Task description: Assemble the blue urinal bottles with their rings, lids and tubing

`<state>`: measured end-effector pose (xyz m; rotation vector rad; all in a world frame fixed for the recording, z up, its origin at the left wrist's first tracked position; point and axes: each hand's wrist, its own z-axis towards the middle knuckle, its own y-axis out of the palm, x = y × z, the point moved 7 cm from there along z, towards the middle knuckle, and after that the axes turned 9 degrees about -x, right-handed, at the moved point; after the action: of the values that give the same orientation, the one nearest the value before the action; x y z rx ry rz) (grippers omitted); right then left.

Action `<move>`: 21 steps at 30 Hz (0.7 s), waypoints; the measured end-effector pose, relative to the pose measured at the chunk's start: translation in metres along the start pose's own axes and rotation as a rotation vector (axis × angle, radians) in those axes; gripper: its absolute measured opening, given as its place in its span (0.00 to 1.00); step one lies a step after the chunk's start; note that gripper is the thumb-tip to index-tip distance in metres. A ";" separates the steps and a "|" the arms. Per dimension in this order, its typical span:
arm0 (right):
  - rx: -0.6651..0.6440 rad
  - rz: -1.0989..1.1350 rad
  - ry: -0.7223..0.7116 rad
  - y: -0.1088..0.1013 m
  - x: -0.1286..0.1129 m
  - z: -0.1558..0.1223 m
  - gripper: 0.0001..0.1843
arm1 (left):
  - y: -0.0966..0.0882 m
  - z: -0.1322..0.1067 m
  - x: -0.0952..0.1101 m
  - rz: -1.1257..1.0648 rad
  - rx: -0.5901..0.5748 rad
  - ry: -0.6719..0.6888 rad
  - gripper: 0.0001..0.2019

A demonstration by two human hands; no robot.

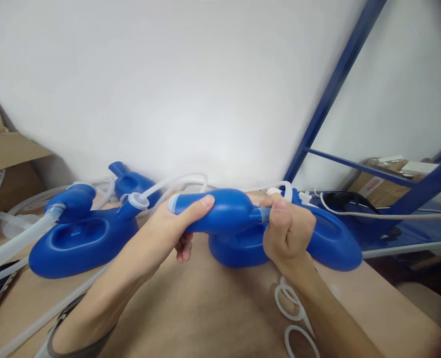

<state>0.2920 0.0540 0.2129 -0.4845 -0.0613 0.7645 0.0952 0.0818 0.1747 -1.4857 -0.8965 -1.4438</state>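
A blue plastic vessel (227, 216) with a long neck is held above the brown table (213, 308) in the middle of the view. My left hand (175, 226) is wrapped round its neck, thumb on top near the pale-rimmed mouth. My right hand (285, 231) is closed round the small blue spout on the vessel's right side, where a translucent tube (293, 303) hangs down and coils on the table.
A second blue vessel (82, 238) with white tubes attached lies at the left, with a third (131, 184) behind it by the wall. A cardboard box (4, 159) stands far left. A blue metal shelf frame (354, 169) with boxes and cables fills the right.
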 end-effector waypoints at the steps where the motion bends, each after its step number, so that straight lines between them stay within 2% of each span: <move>1: 0.009 -0.002 -0.003 0.000 0.000 -0.001 0.23 | -0.001 -0.002 0.003 0.023 0.011 0.024 0.19; 4: 0.019 0.001 -0.028 0.001 -0.003 -0.002 0.23 | -0.003 -0.008 0.014 0.089 0.072 0.075 0.15; 8: 0.018 0.016 -0.026 0.000 -0.006 -0.003 0.21 | -0.006 -0.017 0.023 0.179 0.173 0.081 0.20; 13: 0.003 0.028 0.053 0.000 -0.007 -0.007 0.25 | -0.013 -0.033 0.034 0.311 0.378 0.152 0.23; 18: -0.002 0.096 0.113 0.000 -0.004 -0.012 0.23 | -0.007 -0.049 0.048 0.428 0.485 0.257 0.25; 21: -0.059 0.114 0.124 0.005 -0.005 -0.011 0.26 | -0.003 -0.060 0.055 0.484 0.605 0.312 0.27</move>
<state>0.2873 0.0495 0.2014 -0.5941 0.0603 0.8444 0.0736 0.0234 0.2272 -0.9049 -0.6391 -0.8994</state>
